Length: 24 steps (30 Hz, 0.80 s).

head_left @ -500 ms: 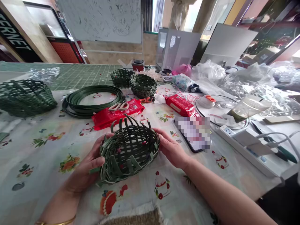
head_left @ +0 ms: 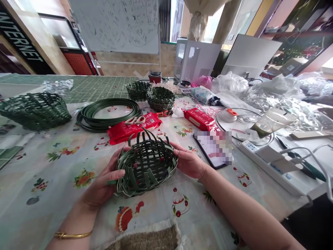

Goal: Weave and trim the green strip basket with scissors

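Note:
Between my hands is a small dark green woven basket (head_left: 148, 165), its opening tilted toward me. Loose strip ends stick up from its far rim, and others are folded in over the near rim. My left hand (head_left: 108, 178) grips the left side, thumb on the near edge and fingers behind. My right hand (head_left: 188, 161) holds the right side, its fingertips partly hidden behind the rim. Just beyond the basket lies a red packet (head_left: 134, 128) with white-handled scissors (head_left: 135, 120) on top. A coil of green strip (head_left: 109, 119) rests behind the packet.
A larger green basket (head_left: 35, 111) stands at the left, and two small baskets (head_left: 161, 99) (head_left: 137, 91) at the back. To the right are a phone (head_left: 212, 149), another red packet (head_left: 200, 119), a power strip (head_left: 273, 170) and a tilted plastic cup (head_left: 273, 121).
The view has shifted slightly, so the surroundings sit a little lower and, at left, further right. Both hands keep hold of the basket, which appears slightly turned.

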### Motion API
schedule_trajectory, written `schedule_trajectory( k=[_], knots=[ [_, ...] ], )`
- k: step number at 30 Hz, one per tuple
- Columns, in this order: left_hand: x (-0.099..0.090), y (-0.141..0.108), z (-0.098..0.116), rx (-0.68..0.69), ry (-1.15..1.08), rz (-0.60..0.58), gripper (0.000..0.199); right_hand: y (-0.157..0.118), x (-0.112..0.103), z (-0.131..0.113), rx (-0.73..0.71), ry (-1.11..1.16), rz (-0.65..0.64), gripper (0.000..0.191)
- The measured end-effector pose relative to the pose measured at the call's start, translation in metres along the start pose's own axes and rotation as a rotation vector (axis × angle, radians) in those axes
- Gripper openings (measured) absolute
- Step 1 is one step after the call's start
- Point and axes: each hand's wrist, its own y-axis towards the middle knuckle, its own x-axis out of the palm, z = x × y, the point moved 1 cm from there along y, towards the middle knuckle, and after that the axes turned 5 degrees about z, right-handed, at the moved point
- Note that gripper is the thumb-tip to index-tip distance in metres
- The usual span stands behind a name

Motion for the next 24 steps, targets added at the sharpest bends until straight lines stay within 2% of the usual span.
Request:
schedule_trajectory(
  k=[8, 13, 18, 21, 24],
  knots=[
    [0.0, -0.004, 0.0, -0.016, -0.022, 0.001, 0.06, -0.003, -0.001, -0.003, -0.01, 0.002, -0.012, 0.042],
    [0.005, -0.006, 0.001, 0.013, 0.002, 0.078, 0.055, -0.002, -0.003, -0.001, -0.022, -0.009, 0.001, 0.038],
    [0.005, -0.003, 0.002, 0.002, 0.019, 0.063, 0.059, -0.004, -0.003, 0.003, -0.105, -0.11, 0.047, 0.039],
    [0.001, -0.001, 0.003, 0.006, 0.045, 0.041, 0.061, -0.007, -0.003, 0.003, -0.132, -0.156, -0.053, 0.049],
    [-0.002, -0.001, 0.004, 0.008, 0.055, 0.039, 0.059, -0.012, -0.001, 0.001, -0.154, -0.209, -0.232, 0.08]
  ],
)
